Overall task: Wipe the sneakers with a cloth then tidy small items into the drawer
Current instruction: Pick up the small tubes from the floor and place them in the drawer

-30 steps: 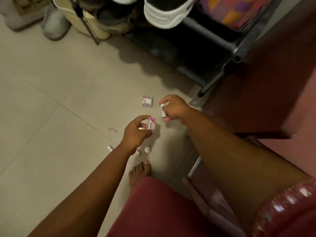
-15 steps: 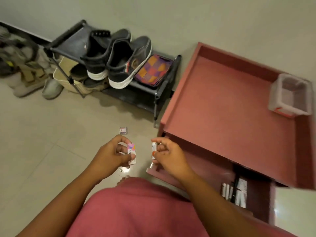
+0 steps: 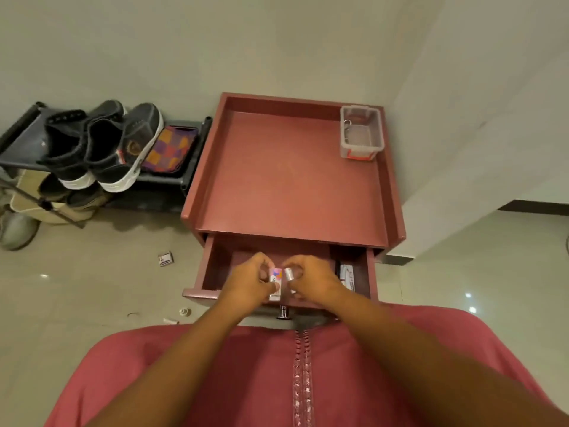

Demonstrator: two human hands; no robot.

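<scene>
Over the open drawer (image 3: 212, 266) of the reddish-brown cabinet (image 3: 292, 174) we see both hands. Left hand (image 3: 249, 285) pinches a small white box (image 3: 275, 280) with a pink-orange-purple print; right hand (image 3: 311, 280) pinches a small white-grey cylindrical bottle (image 3: 289, 274), the two items just beside each other. White packets (image 3: 346, 275) lie in the drawer's right compartment. Black sneakers (image 3: 101, 146) with white soles sit on the rack (image 3: 18, 143), a checkered cloth (image 3: 171, 144) beside them. Another small box (image 3: 165, 259) lies on the floor.
</scene>
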